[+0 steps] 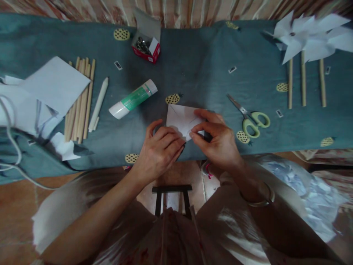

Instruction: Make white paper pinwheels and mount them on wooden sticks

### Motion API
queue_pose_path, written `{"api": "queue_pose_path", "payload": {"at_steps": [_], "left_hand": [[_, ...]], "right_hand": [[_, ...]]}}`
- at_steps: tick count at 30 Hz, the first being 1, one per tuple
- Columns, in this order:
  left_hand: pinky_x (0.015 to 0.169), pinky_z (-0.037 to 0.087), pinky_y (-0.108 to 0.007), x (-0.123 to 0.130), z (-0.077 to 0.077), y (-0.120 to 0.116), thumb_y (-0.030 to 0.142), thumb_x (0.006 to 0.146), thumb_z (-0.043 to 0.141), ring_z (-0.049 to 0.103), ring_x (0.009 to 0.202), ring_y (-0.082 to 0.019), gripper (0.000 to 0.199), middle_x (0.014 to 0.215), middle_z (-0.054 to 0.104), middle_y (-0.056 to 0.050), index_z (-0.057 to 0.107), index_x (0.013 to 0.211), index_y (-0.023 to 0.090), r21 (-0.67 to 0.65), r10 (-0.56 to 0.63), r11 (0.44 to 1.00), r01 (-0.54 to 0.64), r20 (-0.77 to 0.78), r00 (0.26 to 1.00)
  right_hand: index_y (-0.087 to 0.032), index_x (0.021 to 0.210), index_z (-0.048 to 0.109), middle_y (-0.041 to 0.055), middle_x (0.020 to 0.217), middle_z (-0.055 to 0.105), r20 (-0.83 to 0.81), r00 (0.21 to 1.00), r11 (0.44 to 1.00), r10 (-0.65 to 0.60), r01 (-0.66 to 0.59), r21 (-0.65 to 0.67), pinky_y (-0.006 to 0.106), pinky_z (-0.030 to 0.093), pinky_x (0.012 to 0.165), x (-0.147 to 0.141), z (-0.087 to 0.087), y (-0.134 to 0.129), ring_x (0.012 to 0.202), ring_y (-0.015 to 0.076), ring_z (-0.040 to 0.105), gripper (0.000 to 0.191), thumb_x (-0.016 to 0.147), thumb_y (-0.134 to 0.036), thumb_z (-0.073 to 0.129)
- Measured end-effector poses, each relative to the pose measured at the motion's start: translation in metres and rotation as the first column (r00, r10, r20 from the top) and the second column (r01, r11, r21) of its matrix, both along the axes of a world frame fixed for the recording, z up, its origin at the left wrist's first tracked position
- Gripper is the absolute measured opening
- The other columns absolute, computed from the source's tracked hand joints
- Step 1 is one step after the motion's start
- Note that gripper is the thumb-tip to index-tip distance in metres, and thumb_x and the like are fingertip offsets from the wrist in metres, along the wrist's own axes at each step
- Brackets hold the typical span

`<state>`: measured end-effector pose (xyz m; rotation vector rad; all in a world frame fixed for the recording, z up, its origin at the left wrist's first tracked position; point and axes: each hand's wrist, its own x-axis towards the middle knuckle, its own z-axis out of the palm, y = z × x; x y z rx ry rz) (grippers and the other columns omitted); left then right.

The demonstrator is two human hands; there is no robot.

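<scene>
A small white paper square (180, 117) with crease lines lies on the green cloth near its front edge. My left hand (161, 149) rests over the paper's lower left part, fingers bent, thumb apart. From the right, my right hand (216, 136) pinches the lower right part of the paper between thumb and index finger. Left of the paper lies a glue stick (134, 98) with a green label. Scissors (249, 118) with green handles lie to the right of my right hand.
Wooden sticks (79, 103), a white pen (99, 103) and white sheets (56, 84) lie at the left. An opened red box (147, 48) of metal pieces stands at the back. White paper pinwheels (309, 35) on sticks lie at the far right. A cable (18, 147) hangs over the left edge.
</scene>
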<state>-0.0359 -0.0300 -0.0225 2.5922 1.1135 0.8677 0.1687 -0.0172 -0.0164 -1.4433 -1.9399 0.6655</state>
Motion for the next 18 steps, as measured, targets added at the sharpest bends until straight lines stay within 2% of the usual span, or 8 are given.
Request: {"api": "queue_pose_path", "payload": {"at_steps": [5, 18], "left_hand": [[0.11, 0.043, -0.05, 0.0024, 0.0007, 0.0001, 0.018, 0.097, 0.062, 0.067, 0.101, -0.019, 0.019, 0.095, 0.076, -0.002, 0.066, 0.115, 0.02, 0.009, -0.012, 1.0, 0.012, 0.006, 1.0], [0.112, 0.041, -0.051, 0.0029, -0.0044, -0.0017, 0.018, 0.097, 0.063, 0.066, 0.107, -0.019, 0.018, 0.102, 0.076, -0.003, 0.07, 0.112, 0.022, -0.084, -0.027, 0.996, 0.031, 0.042, 0.999]], "right_hand": [[-0.022, 0.074, 0.069, 0.0104, 0.127, 0.071, -0.007, 1.0, 0.999, -0.026, 0.026, 0.024, 0.053, 0.046, 0.109, -0.0044, -0.0013, -0.0004, 0.121, 0.0294, 0.064, 0.012, 0.085, -0.019, 0.064], [-0.024, 0.076, 0.066, 0.0103, 0.127, 0.07, 0.04, 0.999, 0.999, -0.023, 0.021, 0.034, 0.054, 0.048, 0.107, -0.005, -0.0003, -0.0007, 0.121, 0.0292, 0.063, 0.011, 0.086, -0.018, 0.065]]}}
